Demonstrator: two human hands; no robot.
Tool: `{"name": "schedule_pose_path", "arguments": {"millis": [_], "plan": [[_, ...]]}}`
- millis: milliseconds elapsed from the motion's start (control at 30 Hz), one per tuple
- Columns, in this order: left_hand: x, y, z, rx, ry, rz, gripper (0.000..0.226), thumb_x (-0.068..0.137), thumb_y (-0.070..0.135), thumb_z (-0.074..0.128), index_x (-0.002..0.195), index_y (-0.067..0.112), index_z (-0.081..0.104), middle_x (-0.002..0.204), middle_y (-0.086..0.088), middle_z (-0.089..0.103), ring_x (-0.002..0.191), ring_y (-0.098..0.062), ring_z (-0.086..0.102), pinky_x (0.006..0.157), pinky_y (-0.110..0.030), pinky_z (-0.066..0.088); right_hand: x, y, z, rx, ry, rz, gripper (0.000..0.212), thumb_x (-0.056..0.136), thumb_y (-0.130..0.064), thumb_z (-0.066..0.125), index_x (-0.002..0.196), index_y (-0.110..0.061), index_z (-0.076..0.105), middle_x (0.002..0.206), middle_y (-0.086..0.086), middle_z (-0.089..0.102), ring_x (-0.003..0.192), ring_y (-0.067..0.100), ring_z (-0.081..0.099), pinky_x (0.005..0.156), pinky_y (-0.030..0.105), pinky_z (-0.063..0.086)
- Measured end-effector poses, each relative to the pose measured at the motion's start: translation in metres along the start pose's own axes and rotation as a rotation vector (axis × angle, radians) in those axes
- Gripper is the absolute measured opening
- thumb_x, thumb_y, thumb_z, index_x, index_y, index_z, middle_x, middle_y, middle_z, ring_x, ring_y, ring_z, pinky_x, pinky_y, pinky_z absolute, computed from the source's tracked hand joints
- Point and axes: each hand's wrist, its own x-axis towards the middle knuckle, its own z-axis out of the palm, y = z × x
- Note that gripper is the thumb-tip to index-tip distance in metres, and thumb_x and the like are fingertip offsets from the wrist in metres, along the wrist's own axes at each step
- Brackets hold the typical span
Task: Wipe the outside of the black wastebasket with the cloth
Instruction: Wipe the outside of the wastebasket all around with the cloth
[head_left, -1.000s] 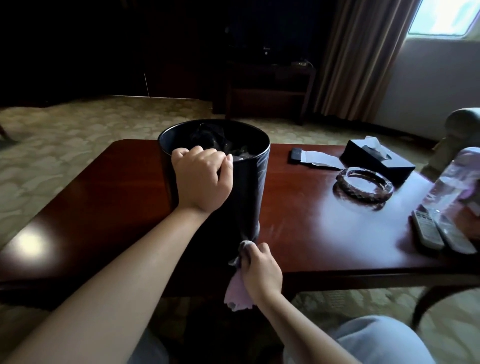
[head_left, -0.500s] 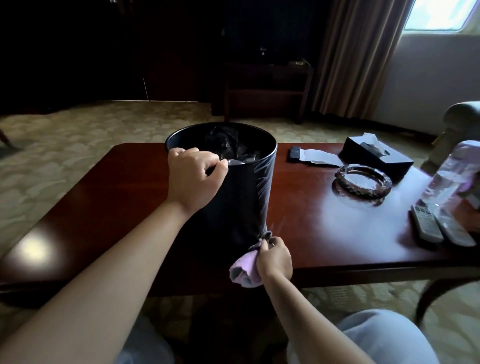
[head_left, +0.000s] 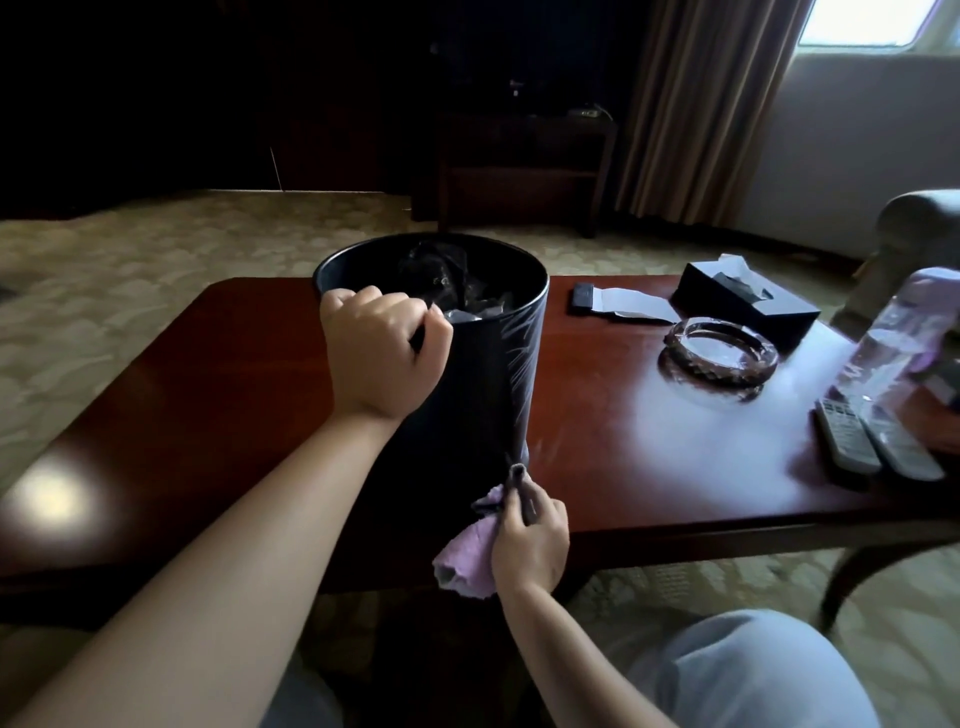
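Head view: left hand (head_left: 382, 358) clenched over the rim of a tall round black wastebasket (head_left: 483, 374) on a glossy wooden table (head_left: 623, 441); right hand (head_left: 530, 540) grasps a bunched lilac cloth (head_left: 465, 564) at its base. Hard sideways wiping could tip it.

We see from one head-worn wide-angle camera, looking forward and down; the table (head_left: 649, 426) lies close below us; the dim room recedes ahead.
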Motion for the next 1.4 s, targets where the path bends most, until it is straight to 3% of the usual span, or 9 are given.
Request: {"name": "schedule_pose_path", "arguments": {"millis": [133, 300, 500, 633, 833, 933, 1067, 1200, 1400], "plan": [[0.0, -0.001, 0.002, 0.007, 0.015, 0.016, 0.04, 0.084, 0.021, 0.042, 0.049, 0.018, 0.024, 0.048, 0.008, 0.022, 0.046, -0.016, 0.027, 0.064, -0.03, 0.021, 0.002, -0.001, 0.008, -0.008, 0.03, 0.018, 0.02, 0.091, -0.029, 0.058, 0.109, -0.032, 0.068, 0.084, -0.009, 0.046, 0.067, 0.0, 0.051, 0.064, 0.015, 0.037], [-0.002, -0.002, 0.004, 0.01, 0.039, 0.023, 0.039, 0.084, 0.02, 0.042, 0.049, 0.018, 0.024, 0.048, 0.008, 0.023, 0.047, -0.015, 0.026, 0.064, -0.03, 0.021, -0.013, 0.006, 0.009, -0.094, -0.049, -0.068, 0.029, 0.092, -0.027, 0.055, 0.119, -0.036, 0.062, 0.086, -0.009, 0.042, 0.068, -0.002, 0.051, 0.059, 0.008, 0.035], [-0.002, -0.002, 0.004, 0.012, 0.029, 0.015, 0.04, 0.084, 0.021, 0.043, 0.048, 0.018, 0.025, 0.047, 0.008, 0.024, 0.047, -0.016, 0.028, 0.064, -0.031, 0.022, 0.004, 0.001, 0.005, -0.211, -0.098, -0.023, 0.032, 0.095, -0.029, 0.049, 0.125, -0.037, 0.056, 0.091, -0.008, 0.041, 0.065, -0.001, 0.046, 0.056, 0.015, 0.032], [-0.003, -0.002, 0.005, 0.018, 0.045, 0.008, 0.04, 0.084, 0.02, 0.043, 0.048, 0.018, 0.025, 0.047, 0.008, 0.023, 0.047, -0.016, 0.027, 0.065, -0.029, 0.021, -0.017, 0.006, 0.001, -0.2, -0.161, -0.096, 0.032, 0.094, -0.029, 0.051, 0.124, -0.038, 0.058, 0.084, -0.008, 0.039, 0.064, -0.003, 0.046, 0.054, 0.009, 0.032], [-0.003, -0.002, 0.004, 0.022, 0.023, 0.013, 0.039, 0.084, 0.02, 0.043, 0.049, 0.018, 0.025, 0.048, 0.008, 0.025, 0.048, -0.016, 0.028, 0.065, -0.03, 0.02, -0.004, -0.002, 0.004, -0.213, -0.115, -0.017, 0.033, 0.096, -0.03, 0.047, 0.128, -0.034, 0.055, 0.095, -0.006, 0.044, 0.073, 0.007, 0.052, 0.066, 0.021, 0.039], [-0.003, -0.002, 0.005, 0.022, 0.036, 0.016, 0.039, 0.083, 0.02, 0.043, 0.048, 0.018, 0.025, 0.047, 0.008, 0.024, 0.047, -0.015, 0.028, 0.065, -0.029, 0.02, -0.015, -0.001, 0.003, -0.18, -0.134, -0.061, 0.034, 0.096, -0.031, 0.047, 0.129, -0.037, 0.053, 0.094, -0.007, 0.044, 0.07, 0.001, 0.051, 0.062, 0.016, 0.037], [-0.002, -0.003, 0.005, 0.022, 0.03, 0.013, 0.039, 0.084, 0.021, 0.042, 0.048, 0.018, 0.025, 0.047, 0.007, 0.025, 0.047, -0.016, 0.028, 0.063, -0.031, 0.023, -0.001, -0.006, 0.005, -0.187, -0.115, 0.009, 0.033, 0.096, -0.03, 0.046, 0.128, -0.035, 0.054, 0.098, -0.004, 0.045, 0.077, 0.01, 0.054, 0.069, 0.022, 0.041], [-0.003, -0.002, 0.006, 0.028, 0.038, 0.015, 0.039, 0.083, 0.02, 0.042, 0.048, 0.018, 0.026, 0.047, 0.008, 0.024, 0.047, -0.016, 0.028, 0.063, -0.032, 0.024, -0.013, -0.006, 0.005, -0.178, -0.132, -0.039, 0.034, 0.097, -0.028, 0.045, 0.13, -0.033, 0.053, 0.098, -0.004, 0.043, 0.076, 0.008, 0.052, 0.064, 0.017, 0.036], [-0.002, -0.002, 0.005, 0.025, 0.04, 0.013, 0.039, 0.083, 0.02, 0.043, 0.048, 0.019, 0.026, 0.048, 0.009, 0.023, 0.048, -0.015, 0.027, 0.063, -0.031, 0.024, -0.002, -0.01, 0.004, -0.209, -0.154, 0.017, 0.036, 0.097, -0.031, 0.043, 0.132, -0.034, 0.05, 0.101, -0.002, 0.043, 0.079, 0.013, 0.054, 0.072, 0.026, 0.043]]}}
